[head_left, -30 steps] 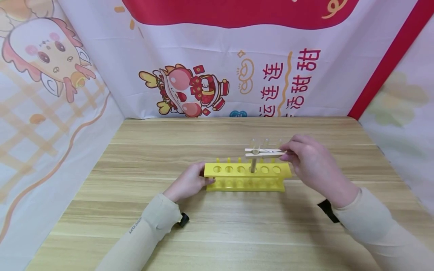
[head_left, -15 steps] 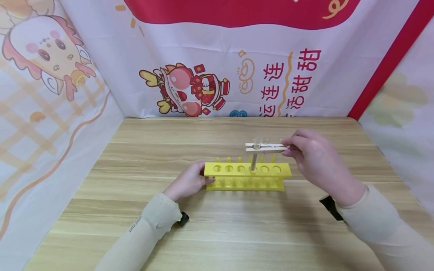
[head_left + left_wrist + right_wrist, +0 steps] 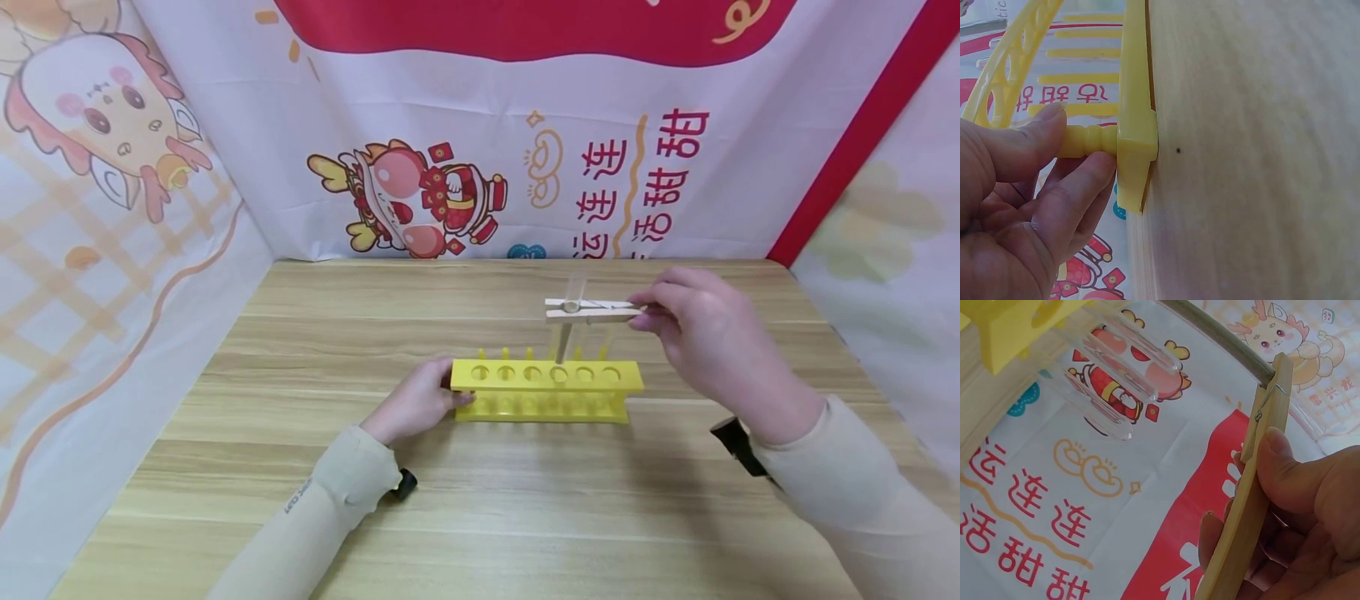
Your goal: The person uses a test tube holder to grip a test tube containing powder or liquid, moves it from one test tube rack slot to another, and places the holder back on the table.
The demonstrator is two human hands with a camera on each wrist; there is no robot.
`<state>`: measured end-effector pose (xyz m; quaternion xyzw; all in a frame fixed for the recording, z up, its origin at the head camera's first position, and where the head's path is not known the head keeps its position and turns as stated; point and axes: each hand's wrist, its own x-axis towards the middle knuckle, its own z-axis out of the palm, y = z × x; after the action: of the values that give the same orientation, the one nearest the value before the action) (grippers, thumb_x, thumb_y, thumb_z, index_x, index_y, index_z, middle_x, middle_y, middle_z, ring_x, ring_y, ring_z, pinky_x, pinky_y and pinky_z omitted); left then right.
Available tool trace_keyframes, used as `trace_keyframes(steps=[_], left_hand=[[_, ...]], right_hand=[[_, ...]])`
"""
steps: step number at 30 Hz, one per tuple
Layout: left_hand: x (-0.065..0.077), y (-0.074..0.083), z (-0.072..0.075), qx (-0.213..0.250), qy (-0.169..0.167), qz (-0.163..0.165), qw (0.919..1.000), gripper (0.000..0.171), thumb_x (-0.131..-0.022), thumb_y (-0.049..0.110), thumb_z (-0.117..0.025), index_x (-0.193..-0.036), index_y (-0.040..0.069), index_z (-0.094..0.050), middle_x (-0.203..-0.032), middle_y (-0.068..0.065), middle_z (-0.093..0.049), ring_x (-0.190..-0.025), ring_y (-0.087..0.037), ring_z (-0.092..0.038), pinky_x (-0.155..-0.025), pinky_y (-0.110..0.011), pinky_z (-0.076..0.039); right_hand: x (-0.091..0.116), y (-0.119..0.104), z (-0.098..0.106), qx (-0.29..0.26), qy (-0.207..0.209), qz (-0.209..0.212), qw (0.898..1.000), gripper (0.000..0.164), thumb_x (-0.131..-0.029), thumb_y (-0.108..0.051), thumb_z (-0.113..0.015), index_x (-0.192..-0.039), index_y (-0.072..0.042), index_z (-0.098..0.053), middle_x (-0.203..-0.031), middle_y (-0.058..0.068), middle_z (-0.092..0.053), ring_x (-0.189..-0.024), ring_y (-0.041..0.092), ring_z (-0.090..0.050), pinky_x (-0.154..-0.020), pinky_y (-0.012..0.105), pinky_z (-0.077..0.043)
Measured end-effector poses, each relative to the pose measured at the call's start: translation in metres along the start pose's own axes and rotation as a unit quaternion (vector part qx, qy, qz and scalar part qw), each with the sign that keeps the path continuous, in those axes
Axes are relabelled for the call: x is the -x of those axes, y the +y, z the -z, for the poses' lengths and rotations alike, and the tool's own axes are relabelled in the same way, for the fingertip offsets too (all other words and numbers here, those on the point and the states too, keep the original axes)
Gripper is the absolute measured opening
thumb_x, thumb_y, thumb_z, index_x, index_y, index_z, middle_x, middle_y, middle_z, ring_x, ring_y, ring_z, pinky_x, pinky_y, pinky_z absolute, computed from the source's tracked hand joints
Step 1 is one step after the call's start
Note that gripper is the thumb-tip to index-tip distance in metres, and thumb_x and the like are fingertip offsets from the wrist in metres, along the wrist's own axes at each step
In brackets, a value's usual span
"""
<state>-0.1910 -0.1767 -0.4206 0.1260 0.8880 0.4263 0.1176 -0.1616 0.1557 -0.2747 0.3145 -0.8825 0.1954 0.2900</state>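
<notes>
In the head view my left hand [image 3: 420, 402] holds the left end of a yellow test tube rack [image 3: 468, 377]. The left wrist view has its thumb and fingers around the rack's end post [image 3: 1088, 140]. My right hand [image 3: 712, 342] pinches a wooden test tube clamp [image 3: 607, 314] by its right end. Between the clamp's jaws is a glass test tube [image 3: 566, 337], slightly tilted, with greyish contents below the clamp. Its lower end is at the rack's fourth hole from the left; whether it is fully clear of the hole I cannot tell.
Several clear tubes [image 3: 1129, 353] sit upside down along the rack's back, behind the held tube. Yellow pegs [image 3: 506, 354] stand there too. The wooden table [image 3: 510, 517] ends at a printed cloth backdrop [image 3: 480, 100], with cloth at both sides.
My right hand has risen and moved slightly away and right, lifting the clamp and test tube up from the rack. The left hand and the rack stay in place.
</notes>
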Motion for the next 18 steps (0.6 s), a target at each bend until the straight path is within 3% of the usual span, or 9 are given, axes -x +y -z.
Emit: trace_keyframes(steps=[12, 18], left_hand=[[0.0001, -0.0002, 0.0002, 0.002, 0.0, -0.003, 1.0, 0.023, -0.089, 0.007, -0.074, -0.11, 0.011, -0.066, -0.102, 0.002, -0.066, -0.092, -0.014, -0.061, -0.083, -0.035, -0.052], [-0.0006, -0.0003, -0.0001, 0.004, -0.001, -0.002, 1.0, 0.024, -0.089, 0.007, -0.074, -0.111, 0.011, -0.066, -0.102, 0.002, -0.066, -0.093, -0.014, -0.062, -0.083, -0.035, -0.052]], right_hand=[[-0.0068, -0.0055, 0.007, 0.022, -0.024, -0.025, 0.999, 0.021, -0.074, 0.003, -0.084, -0.093, -0.001, -0.076, -0.083, 0.006, -0.062, -0.077, 0.022, -0.056, -0.07, 0.041, -0.054], [-0.0091, -0.0062, 0.0077, 0.011, -0.017, -0.019, 1.0, 0.02, -0.074, 0.004, -0.084, -0.092, 0.0, -0.075, -0.083, 0.007, -0.063, -0.077, 0.023, -0.057, -0.071, 0.043, -0.054]])
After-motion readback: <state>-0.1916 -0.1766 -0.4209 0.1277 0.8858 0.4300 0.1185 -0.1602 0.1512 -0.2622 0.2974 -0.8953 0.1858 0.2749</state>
